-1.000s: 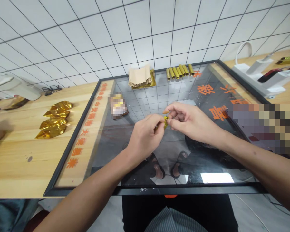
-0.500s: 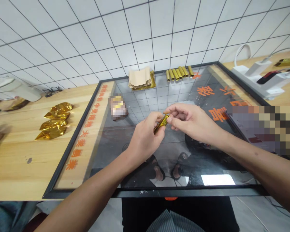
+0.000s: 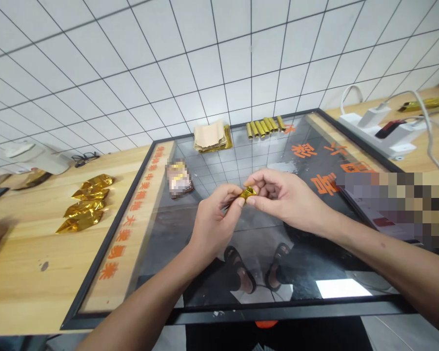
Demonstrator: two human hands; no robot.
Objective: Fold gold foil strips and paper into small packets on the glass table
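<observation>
A small piece of folded gold foil paper (image 3: pixel 248 193) is pinched between my two hands above the glass panel. My left hand (image 3: pixel 219 209) closes on its left end, thumb and fingertips together. From the other side my right hand (image 3: pixel 278 195) grips the right end with thumb and index finger, the other fingers curled. Much of the foil is hidden by my fingers. Beyond my hands, several gold paper tubes (image 3: pixel 264 127) lie in a row by the wall, beside a stack of tan paper sheets (image 3: pixel 210 136) with gold backs.
The black-framed glass panel (image 3: pixel 131 200) lies on a wooden table (image 3: pixel 29 287). Several folded gold foil shapes (image 3: pixel 84 214) sit at left. A blurred-out pack (image 3: pixel 178 180) rests on the glass. At right are a blurred-out device (image 3: pixel 384 204) and a white power strip (image 3: pixel 373 139) with cables.
The view has tilted up, so the scene sits lower. My fingers have shifted on the gold foil, which now shows less and lies more level between both hands.
</observation>
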